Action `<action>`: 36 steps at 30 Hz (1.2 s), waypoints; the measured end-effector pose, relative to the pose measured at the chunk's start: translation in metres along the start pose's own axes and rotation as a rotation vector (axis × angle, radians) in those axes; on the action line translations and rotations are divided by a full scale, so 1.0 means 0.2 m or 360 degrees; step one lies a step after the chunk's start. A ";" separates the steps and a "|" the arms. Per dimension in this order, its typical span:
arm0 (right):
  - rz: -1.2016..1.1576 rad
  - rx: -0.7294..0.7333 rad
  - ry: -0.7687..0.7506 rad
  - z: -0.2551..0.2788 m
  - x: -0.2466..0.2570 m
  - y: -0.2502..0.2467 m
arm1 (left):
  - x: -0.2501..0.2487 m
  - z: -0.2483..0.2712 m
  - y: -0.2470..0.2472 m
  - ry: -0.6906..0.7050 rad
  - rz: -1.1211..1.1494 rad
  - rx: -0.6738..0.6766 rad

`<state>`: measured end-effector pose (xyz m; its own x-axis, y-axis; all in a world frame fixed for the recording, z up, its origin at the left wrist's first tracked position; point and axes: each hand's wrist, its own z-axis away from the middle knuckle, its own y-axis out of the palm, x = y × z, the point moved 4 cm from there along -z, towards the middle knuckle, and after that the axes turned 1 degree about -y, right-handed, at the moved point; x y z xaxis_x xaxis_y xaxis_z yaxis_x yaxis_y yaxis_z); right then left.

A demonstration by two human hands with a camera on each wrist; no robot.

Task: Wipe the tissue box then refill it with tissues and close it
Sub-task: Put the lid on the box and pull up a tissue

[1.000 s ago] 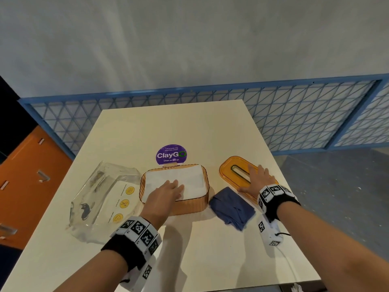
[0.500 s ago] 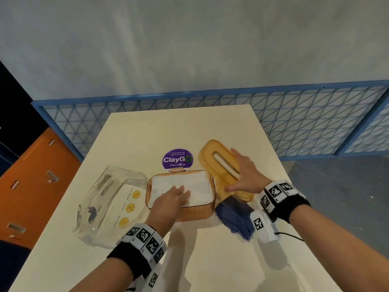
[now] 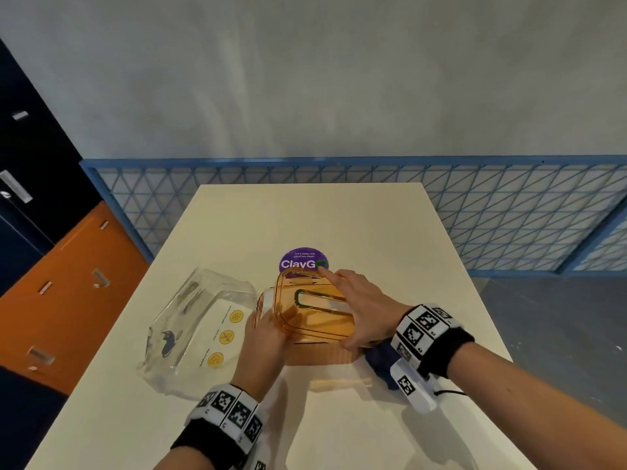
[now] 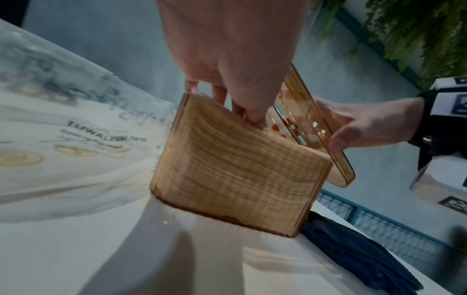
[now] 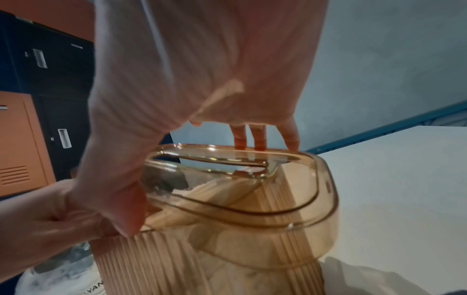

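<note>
The orange ribbed tissue box [image 3: 319, 351] stands mid-table with white tissues [image 3: 267, 296] showing at its left end. My right hand [image 3: 359, 307] grips the translucent orange lid [image 3: 312, 307], thumb on the near edge and fingers on the far edge. The lid hangs tilted just above the box opening [image 4: 316, 123] [image 5: 240, 189]. My left hand [image 3: 264, 337] holds the box's near-left rim, and its fingers [image 4: 240, 103] dip inside under the lid. The box body fills the left wrist view [image 4: 235, 169].
A crumpled blue cloth [image 3: 380, 364] lies right of the box, under my right wrist. An emptied clear plastic tissue wrapper [image 3: 196, 327] lies to the left. A purple sticker [image 3: 303, 261] sits behind the box. A blue mesh fence [image 3: 475, 215] borders the cream table [image 3: 305, 215].
My right hand picked the lid up off the table at the right and carried it left over the box. My left hand slid from flat on the tissues to the box's left rim.
</note>
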<state>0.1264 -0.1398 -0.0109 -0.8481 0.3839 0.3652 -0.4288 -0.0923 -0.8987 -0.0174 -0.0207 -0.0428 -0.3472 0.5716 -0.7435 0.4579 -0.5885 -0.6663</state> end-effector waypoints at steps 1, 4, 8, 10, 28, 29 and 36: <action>0.0028 0.0013 0.0002 -0.01 0.00 0.00 | 0.06 0.00 0.00 0.0031 -0.0159 -0.0006; 0.0090 0.0065 -0.0010 -0.04 0.02 -0.01 | 0.08 0.04 -0.06 0.0162 -0.0064 -0.0231; 0.0253 0.0127 -0.0047 -0.08 0.10 0.00 | 0.12 0.04 -0.13 -0.0050 0.0223 -0.0513; 0.0330 0.0133 -0.0056 -0.10 0.14 0.01 | 0.12 0.02 -0.14 -0.0142 0.0351 -0.0484; -0.0397 -0.0172 0.0096 -0.06 0.03 -0.08 | -0.05 -0.10 -0.06 0.0194 -0.0913 0.0010; -0.0418 -0.0207 0.0134 -0.05 0.01 -0.08 | -0.07 -0.12 -0.05 0.0205 -0.1018 0.0069; -0.0475 -0.0170 0.0253 0.02 -0.06 -0.07 | -0.12 -0.19 0.01 0.0412 -0.1420 0.0271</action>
<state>0.1405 -0.1467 -0.0011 -0.6274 0.5186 0.5808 -0.6085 0.1389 -0.7813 0.0216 -0.0136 -0.0242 -0.3099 0.9484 0.0672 -0.0221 0.0635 -0.9977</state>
